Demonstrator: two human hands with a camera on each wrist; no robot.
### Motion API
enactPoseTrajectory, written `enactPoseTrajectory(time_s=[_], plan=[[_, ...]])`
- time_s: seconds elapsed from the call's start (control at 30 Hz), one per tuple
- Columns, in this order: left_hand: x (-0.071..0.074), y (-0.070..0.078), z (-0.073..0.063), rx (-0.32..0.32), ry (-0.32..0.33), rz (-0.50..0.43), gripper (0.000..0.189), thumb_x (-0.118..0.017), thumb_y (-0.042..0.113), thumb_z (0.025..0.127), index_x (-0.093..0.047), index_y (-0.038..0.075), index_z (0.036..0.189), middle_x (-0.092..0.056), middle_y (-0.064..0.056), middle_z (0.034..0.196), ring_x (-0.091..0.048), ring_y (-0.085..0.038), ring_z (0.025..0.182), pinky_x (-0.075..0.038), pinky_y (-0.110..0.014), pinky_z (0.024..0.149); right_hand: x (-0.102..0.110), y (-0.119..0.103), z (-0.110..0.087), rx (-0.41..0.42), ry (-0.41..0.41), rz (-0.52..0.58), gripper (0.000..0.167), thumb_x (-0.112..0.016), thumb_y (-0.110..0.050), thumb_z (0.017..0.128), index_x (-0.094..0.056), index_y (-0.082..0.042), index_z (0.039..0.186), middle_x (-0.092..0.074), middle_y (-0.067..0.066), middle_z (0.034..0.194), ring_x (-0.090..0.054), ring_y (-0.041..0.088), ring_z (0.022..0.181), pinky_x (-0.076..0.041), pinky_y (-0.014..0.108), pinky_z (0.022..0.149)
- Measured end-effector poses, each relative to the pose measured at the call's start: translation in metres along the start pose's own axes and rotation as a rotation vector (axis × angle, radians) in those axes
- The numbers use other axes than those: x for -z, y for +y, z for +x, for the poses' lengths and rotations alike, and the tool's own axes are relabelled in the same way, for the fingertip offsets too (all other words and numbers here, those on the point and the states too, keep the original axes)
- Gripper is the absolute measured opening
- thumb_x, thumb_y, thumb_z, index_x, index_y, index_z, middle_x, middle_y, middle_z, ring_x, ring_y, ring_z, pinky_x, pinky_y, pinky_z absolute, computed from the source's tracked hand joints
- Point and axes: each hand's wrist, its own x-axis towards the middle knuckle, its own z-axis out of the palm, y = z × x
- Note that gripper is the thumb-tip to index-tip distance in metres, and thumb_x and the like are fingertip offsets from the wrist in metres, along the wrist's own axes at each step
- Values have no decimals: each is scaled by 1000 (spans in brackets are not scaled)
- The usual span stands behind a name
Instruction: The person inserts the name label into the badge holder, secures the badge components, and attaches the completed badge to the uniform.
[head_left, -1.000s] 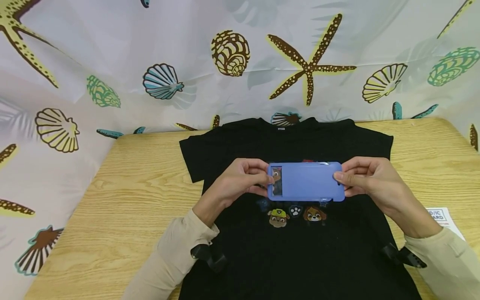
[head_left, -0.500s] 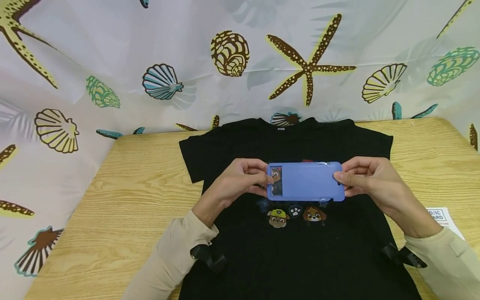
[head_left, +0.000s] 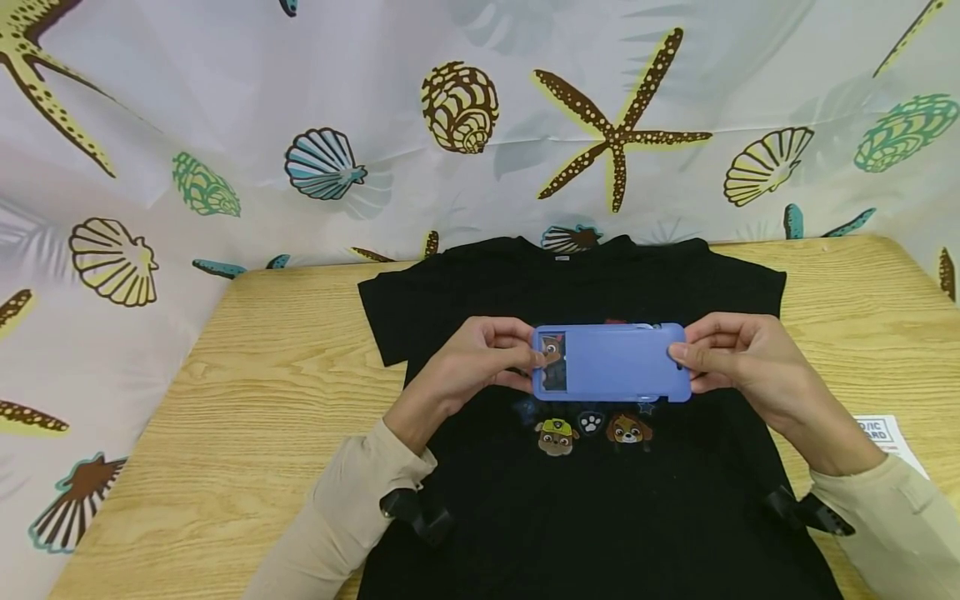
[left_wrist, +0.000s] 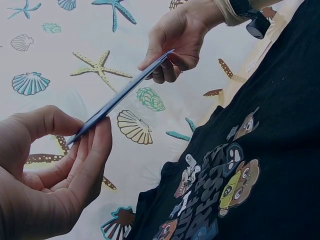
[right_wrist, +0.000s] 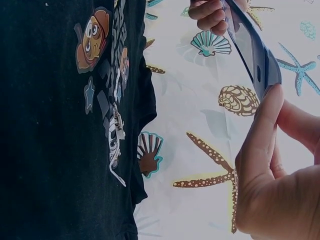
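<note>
Level across the middle of the head view is a flat blue plastic card holder (head_left: 615, 363), held by both hands above a black T-shirt (head_left: 600, 508). My left hand (head_left: 480, 360) pinches its left end, thumb on top, beside a see-through window where the shirt's print shows. The right end is pinched between thumb and fingers of my right hand (head_left: 742, 360), near a small dark slot. Seen edge-on in the left wrist view, the card holder (left_wrist: 125, 95) is thin and apart from the shirt. The right wrist view shows its end (right_wrist: 262, 70) slightly bowed.
The T-shirt lies spread out on a wooden table (head_left: 262, 375), cartoon dogs printed on its chest. A white printed paper (head_left: 888, 433) lies partly behind the right forearm. A white cloth (head_left: 247, 92) with shells and starfish hangs behind the table.
The card holder looks very slightly longer, its window a touch wider, as the hands have edged a little apart. Both hands keep the same grip.
</note>
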Motion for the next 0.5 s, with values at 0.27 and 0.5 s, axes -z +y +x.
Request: enactPoseTrajectory(time_s=[0.27, 0.5], plan=[[1, -1, 1, -2, -3, -10, 19, -59, -3, 84, -60, -9, 103, -70, -10, 92, -67, -18, 79, -58, -40, 75, 0, 1, 0, 4, 1, 6, 13, -69, 3, 85, -70, -9, 83, -69, 4, 72, -63, 11, 60, -57, 26, 56], [2, -2, 1, -5, -4, -17, 19, -60, -3, 84, -60, -9, 102, -70, -10, 91, -67, -19, 79, -58, -40, 75, 0, 1, 0, 0, 7, -2, 13, -70, 3, 85, -70, -10, 83, -69, 4, 72, -63, 11, 60, -57, 26, 57]])
